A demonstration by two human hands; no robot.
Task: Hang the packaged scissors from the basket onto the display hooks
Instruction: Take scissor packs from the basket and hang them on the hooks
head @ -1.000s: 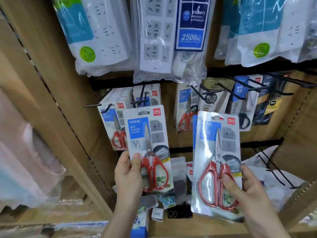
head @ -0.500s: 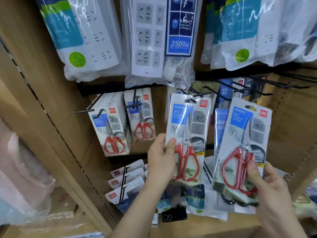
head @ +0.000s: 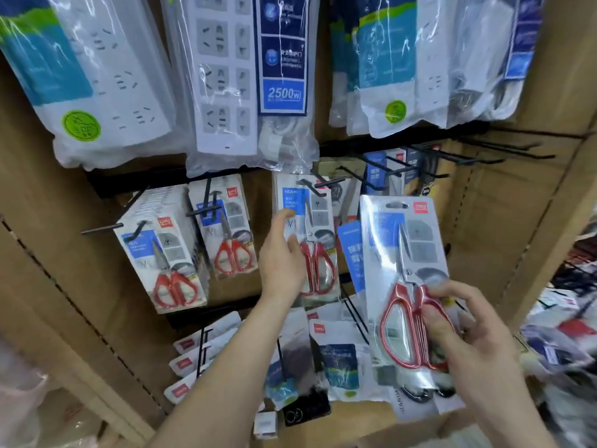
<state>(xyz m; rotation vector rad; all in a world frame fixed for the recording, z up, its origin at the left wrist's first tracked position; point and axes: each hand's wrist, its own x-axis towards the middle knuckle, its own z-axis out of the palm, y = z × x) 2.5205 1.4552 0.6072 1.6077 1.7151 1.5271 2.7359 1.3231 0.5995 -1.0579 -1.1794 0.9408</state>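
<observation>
My left hand holds a packaged pair of red-handled scissors by its left edge, thumb on the front. The pack's top sits at a black display hook in the middle row. My right hand grips a larger packaged pair of red-handled scissors by its handle end. That pack is upright, in front of and below the hooks. Several bare black hooks stick out at the upper right. No basket shows.
Two hooks on the left carry scissors packs. Bagged power strips hang above and overlap the hook row. Small packaged goods hang below. Wooden side panels close in both sides.
The left hand has lifted its scissors pack up and back to the middle hook. The right hand's pack has stayed low on the right, and the view has moved closer.
</observation>
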